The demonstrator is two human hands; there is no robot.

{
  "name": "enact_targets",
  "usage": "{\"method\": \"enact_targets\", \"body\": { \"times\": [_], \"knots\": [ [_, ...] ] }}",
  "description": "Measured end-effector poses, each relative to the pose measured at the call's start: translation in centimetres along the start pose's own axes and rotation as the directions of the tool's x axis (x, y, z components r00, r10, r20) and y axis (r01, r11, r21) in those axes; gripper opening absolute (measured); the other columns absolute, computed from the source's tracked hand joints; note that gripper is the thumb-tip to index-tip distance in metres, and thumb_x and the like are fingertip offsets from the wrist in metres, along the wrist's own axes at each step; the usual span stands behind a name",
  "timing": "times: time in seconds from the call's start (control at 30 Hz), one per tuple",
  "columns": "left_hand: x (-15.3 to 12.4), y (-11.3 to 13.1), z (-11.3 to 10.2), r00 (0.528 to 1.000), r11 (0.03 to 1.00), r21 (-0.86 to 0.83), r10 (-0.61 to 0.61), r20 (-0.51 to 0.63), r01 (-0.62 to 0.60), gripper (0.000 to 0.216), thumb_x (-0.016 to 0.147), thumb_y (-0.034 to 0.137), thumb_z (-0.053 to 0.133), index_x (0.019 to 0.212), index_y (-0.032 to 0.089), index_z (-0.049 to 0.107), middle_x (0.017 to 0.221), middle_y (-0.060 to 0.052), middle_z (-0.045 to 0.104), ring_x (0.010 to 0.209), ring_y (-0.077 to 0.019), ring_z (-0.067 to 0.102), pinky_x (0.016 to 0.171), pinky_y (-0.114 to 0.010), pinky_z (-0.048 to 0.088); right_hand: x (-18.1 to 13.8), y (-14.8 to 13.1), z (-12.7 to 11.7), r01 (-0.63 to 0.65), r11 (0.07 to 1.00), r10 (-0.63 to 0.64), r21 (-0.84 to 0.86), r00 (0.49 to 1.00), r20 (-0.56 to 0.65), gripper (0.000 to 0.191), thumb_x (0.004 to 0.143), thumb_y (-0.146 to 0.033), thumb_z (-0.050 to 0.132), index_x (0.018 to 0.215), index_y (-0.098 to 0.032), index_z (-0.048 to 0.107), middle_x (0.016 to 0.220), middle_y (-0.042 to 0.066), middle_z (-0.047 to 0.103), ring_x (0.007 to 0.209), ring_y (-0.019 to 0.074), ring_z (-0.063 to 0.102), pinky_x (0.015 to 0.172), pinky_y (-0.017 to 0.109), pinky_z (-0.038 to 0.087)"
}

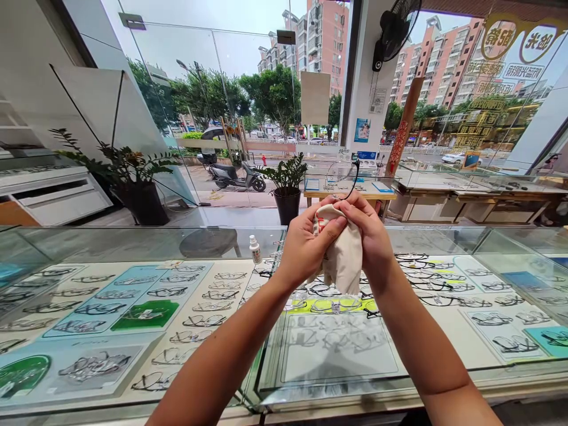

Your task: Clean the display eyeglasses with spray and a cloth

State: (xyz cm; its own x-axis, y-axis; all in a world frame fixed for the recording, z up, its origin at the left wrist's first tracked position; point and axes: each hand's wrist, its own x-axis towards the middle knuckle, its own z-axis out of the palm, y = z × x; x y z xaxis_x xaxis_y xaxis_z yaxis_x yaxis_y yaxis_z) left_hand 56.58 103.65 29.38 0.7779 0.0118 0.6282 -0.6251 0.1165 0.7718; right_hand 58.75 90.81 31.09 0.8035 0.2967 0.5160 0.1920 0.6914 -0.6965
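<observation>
Both my hands are raised above a glass display counter (133,236). My left hand (306,245) pinches a cream cleaning cloth (344,260) with red print on it. My right hand (370,234) grips the same cloth and a pair of clear-lens glasses (344,174). One dark temple arm of the glasses sticks up above my fingers. The cloth wraps the lower part of the glasses and hangs down between my wrists.
Under the counter glass lie several rows of spectacle frames (204,296) on trays. A small white bottle (255,249) stands on the counter. Potted plants (286,183) stand by the window, with a parked scooter (233,174) outside and more counters (465,189) at right.
</observation>
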Motion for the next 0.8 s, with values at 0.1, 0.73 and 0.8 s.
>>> {"method": "enact_targets", "body": {
  "times": [0.1,0.73,0.8],
  "knots": [
    [0.1,0.1,-0.1,1.0,0.999,-0.049,0.016,-0.002,-0.016,0.055,0.089,0.061,0.084,0.122,0.017,0.081,0.113,-0.009,0.08,0.095,-0.0209,0.071,0.085,-0.028,0.057,0.1,-0.1,-0.2,0.035,0.999,-0.035,-0.041,0.999,0.01,0.028,0.077,-0.035,0.096,0.077,-0.025,0.07,0.099,-0.002,0.08,0.084,0.0151,0.072,0.081,0.028,0.062],
    [0.6,1.2,-2.3,0.955,0.995,0.087,0.01,0.295,-0.037,0.048,0.087,0.049,0.089,0.124,0.019,0.081,0.11,-0.011,0.078,0.117,-0.0309,0.07,0.099,-0.035,0.056,0.1,-0.8,0.0,0.016,1.0,-0.016,-0.019,1.0,-0.009,0.032,0.079,-0.039,0.096,0.08,-0.025,0.068,0.096,-0.001,0.077,0.084,0.0141,0.07,0.08,0.026,0.062],
    [0.7,0.9,-2.1,0.974,0.992,0.11,0.034,0.225,-0.06,0.049,0.084,0.049,0.092,0.12,0.018,0.083,0.12,-0.012,0.079,0.119,-0.0309,0.07,0.1,-0.034,0.055,0.1,-0.6,0.3,0.035,0.999,-0.035,-0.009,0.999,0.0,0.034,0.076,-0.039,0.098,0.077,-0.024,0.067,0.095,-0.002,0.076,0.085,0.0135,0.069,0.082,0.025,0.061]
  ]
}}
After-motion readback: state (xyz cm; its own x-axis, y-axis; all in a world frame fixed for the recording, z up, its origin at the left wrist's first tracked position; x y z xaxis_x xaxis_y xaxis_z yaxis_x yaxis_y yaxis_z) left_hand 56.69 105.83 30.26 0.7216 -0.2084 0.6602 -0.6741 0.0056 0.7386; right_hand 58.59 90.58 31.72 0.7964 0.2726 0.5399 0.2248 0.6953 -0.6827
